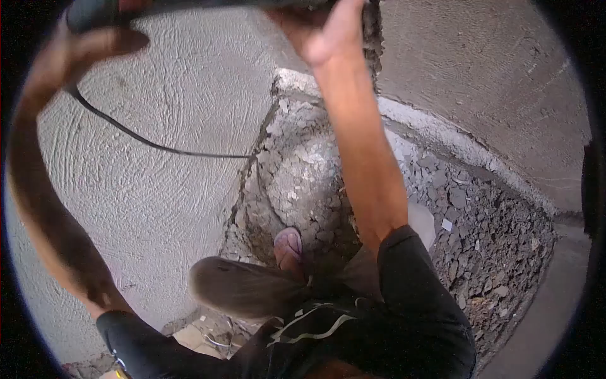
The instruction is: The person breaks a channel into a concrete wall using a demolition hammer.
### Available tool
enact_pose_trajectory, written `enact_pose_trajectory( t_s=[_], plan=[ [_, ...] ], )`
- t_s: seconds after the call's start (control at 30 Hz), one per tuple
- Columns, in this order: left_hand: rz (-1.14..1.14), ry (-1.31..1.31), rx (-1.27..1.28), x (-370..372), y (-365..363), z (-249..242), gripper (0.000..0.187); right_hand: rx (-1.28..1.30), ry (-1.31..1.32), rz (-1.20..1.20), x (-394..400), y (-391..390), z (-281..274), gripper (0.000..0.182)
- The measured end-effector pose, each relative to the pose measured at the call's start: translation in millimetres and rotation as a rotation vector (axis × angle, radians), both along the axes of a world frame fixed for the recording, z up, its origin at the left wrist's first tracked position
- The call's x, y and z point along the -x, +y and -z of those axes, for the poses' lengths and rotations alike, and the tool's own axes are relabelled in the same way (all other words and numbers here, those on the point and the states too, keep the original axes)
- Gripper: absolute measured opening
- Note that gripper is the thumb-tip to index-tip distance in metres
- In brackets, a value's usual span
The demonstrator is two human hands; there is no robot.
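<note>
A long dark corded power tool crosses the top edge of the head view, cut off by the frame and blurred by motion. My left hand is closed around its left end, the thumb reaching along below it. Farther right, my right hand grips the tool's body from below, with its fingers partly hidden. A black cord hangs from the left end and runs down toward the rubble. Just behind my right hand, a rough broken groove runs up the wall. The tool's working tip cannot be made out.
Broken rubble covers the floor where I stand, my foot in a sandal. A textured plaster wall rises on the left, a smoother grey wall on the right. A whitish ledge runs along the right wall's base.
</note>
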State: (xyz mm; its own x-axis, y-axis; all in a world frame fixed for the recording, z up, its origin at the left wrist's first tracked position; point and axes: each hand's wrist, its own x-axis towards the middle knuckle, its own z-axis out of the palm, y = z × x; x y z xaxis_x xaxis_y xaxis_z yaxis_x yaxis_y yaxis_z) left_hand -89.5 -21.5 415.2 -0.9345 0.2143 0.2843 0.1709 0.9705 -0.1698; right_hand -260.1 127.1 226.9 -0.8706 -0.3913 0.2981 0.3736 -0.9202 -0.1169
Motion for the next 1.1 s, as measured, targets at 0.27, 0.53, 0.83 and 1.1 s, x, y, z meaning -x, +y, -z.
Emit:
enact_pose_trajectory(
  t_s=[0.27,0.53,0.83,1.1],
  plan=[
    [0.152,-0.197,-0.058,58,61,43,0.091,0.022,0.293,0.093,38,33,-33,0.064],
    [0.197,-0.252,-0.121,93,70,79,0.091,-1.416,0.821,0.847,72,144,-8,0.070],
    [0.222,-0.287,-0.164,92,60,79,0.090,-0.947,1.107,1.734,80,108,-85,0.055],
    [0.235,-0.334,-0.190,95,65,72,0.089,-0.855,1.133,1.575,82,94,-94,0.057]
  ],
)
